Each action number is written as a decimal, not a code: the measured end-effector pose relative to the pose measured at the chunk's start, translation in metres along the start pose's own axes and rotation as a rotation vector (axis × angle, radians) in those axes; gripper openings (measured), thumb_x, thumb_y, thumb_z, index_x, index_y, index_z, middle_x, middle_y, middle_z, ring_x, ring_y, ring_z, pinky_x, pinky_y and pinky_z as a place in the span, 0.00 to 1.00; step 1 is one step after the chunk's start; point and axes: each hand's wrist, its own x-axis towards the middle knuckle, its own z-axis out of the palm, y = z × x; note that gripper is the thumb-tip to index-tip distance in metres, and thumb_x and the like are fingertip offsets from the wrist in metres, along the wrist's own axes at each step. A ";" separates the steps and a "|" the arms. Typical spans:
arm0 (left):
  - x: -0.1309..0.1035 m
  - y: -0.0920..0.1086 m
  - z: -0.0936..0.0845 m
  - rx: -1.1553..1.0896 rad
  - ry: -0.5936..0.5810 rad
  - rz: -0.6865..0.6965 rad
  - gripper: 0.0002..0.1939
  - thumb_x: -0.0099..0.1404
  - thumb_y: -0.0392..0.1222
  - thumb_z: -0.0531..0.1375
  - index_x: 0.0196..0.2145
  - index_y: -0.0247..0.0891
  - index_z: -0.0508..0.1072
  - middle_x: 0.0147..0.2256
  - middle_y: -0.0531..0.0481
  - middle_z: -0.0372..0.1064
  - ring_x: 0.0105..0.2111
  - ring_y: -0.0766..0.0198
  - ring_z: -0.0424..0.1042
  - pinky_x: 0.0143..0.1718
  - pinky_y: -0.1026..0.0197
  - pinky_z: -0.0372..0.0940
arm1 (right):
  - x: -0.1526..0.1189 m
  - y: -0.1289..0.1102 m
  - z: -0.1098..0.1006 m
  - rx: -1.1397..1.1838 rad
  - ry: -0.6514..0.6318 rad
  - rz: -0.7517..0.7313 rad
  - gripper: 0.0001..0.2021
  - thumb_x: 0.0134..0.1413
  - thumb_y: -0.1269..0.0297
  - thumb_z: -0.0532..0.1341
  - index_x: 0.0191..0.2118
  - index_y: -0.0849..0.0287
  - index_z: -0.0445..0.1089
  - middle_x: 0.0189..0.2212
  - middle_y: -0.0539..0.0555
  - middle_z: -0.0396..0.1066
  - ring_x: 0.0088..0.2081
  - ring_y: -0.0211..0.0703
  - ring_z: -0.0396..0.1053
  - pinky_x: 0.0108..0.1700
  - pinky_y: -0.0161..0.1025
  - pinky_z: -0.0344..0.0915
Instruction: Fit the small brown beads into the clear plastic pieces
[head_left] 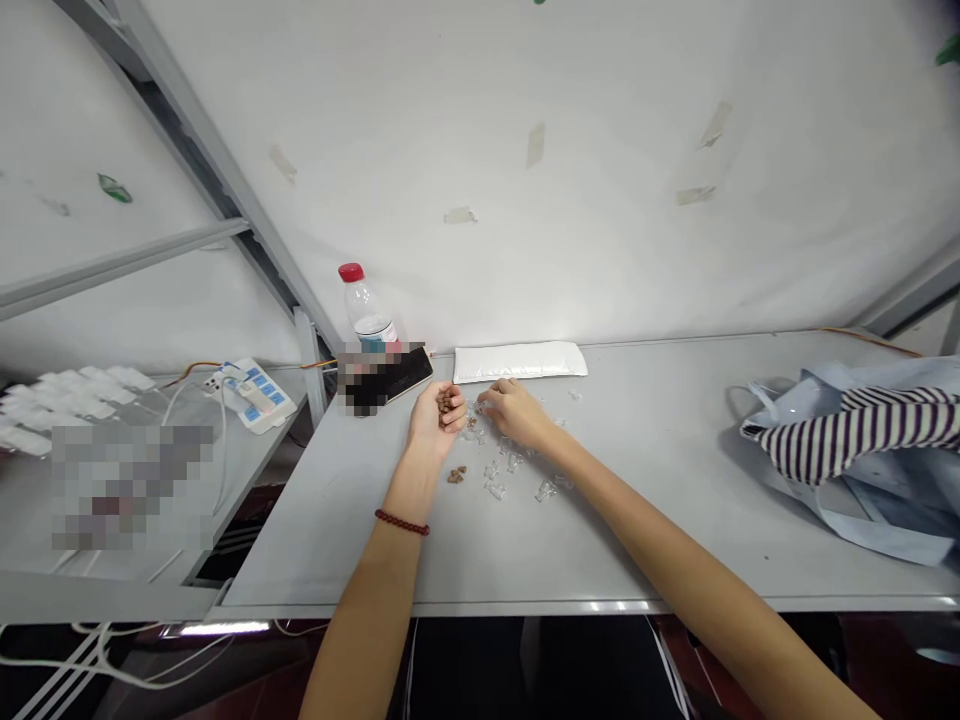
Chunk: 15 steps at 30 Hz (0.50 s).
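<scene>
Palm up and fingers curled, my left hand cups a heap of small brown bead-like pieces. Just to its right, my right hand is palm down with its fingers bent together over the table; whatever its fingertips pinch is too small to make out. Several small clear plastic pieces lie scattered around and below my right hand. Between the two hands are a few more brown bits among the clear ones. A small pile of brown pieces rests on the table below my left hand.
A white packet lies against the wall behind my hands. To the left are a dark phone and a red-capped bottle. A bag with striped cloth occupies the right side. A power strip sits on the neighbouring table.
</scene>
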 end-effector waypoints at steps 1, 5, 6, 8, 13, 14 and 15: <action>0.000 0.000 0.000 -0.005 -0.005 -0.007 0.11 0.58 0.34 0.51 0.19 0.33 0.63 0.16 0.58 0.51 0.10 0.78 0.44 0.09 0.72 0.39 | 0.002 0.000 0.001 -0.007 -0.020 0.006 0.13 0.61 0.72 0.53 0.46 0.64 0.72 0.42 0.63 0.68 0.46 0.48 0.62 0.48 0.40 0.57; -0.001 -0.003 -0.002 0.007 -0.026 -0.013 0.05 0.56 0.31 0.54 0.27 0.29 0.69 0.19 0.57 0.56 0.11 0.79 0.46 0.10 0.73 0.40 | 0.002 0.000 0.000 0.005 -0.071 0.030 0.12 0.60 0.73 0.53 0.40 0.65 0.74 0.37 0.62 0.69 0.43 0.48 0.65 0.43 0.38 0.58; -0.001 -0.003 -0.002 0.019 -0.030 -0.012 0.05 0.56 0.30 0.54 0.29 0.28 0.69 0.20 0.57 0.56 0.11 0.80 0.46 0.10 0.73 0.41 | 0.002 0.001 -0.001 0.014 -0.082 0.033 0.11 0.59 0.73 0.54 0.40 0.65 0.74 0.37 0.62 0.69 0.42 0.48 0.65 0.42 0.38 0.58; -0.002 -0.004 -0.002 0.050 -0.030 -0.010 0.05 0.54 0.29 0.55 0.30 0.27 0.70 0.20 0.56 0.57 0.12 0.80 0.47 0.10 0.73 0.41 | 0.000 0.002 -0.004 0.035 -0.098 0.037 0.11 0.58 0.73 0.54 0.39 0.65 0.74 0.36 0.61 0.70 0.40 0.46 0.66 0.40 0.36 0.58; -0.002 -0.009 -0.001 0.203 0.051 0.040 0.05 0.55 0.30 0.55 0.26 0.28 0.70 0.19 0.56 0.56 0.12 0.79 0.47 0.11 0.73 0.40 | -0.004 0.005 -0.006 0.091 -0.103 0.051 0.10 0.56 0.76 0.54 0.38 0.65 0.73 0.37 0.60 0.70 0.35 0.42 0.66 0.35 0.35 0.58; -0.002 -0.010 0.000 0.245 0.069 0.051 0.06 0.57 0.32 0.55 0.25 0.28 0.70 0.18 0.56 0.56 0.11 0.80 0.47 0.11 0.73 0.40 | -0.005 0.005 -0.007 0.100 -0.099 0.054 0.10 0.56 0.76 0.54 0.37 0.65 0.72 0.36 0.60 0.70 0.35 0.42 0.66 0.35 0.35 0.57; -0.001 -0.011 0.000 0.289 0.085 0.056 0.08 0.58 0.34 0.56 0.23 0.28 0.70 0.17 0.57 0.55 0.11 0.80 0.46 0.11 0.72 0.39 | -0.006 0.005 -0.007 0.107 -0.094 0.058 0.09 0.55 0.77 0.54 0.36 0.65 0.72 0.35 0.60 0.70 0.34 0.42 0.66 0.34 0.35 0.57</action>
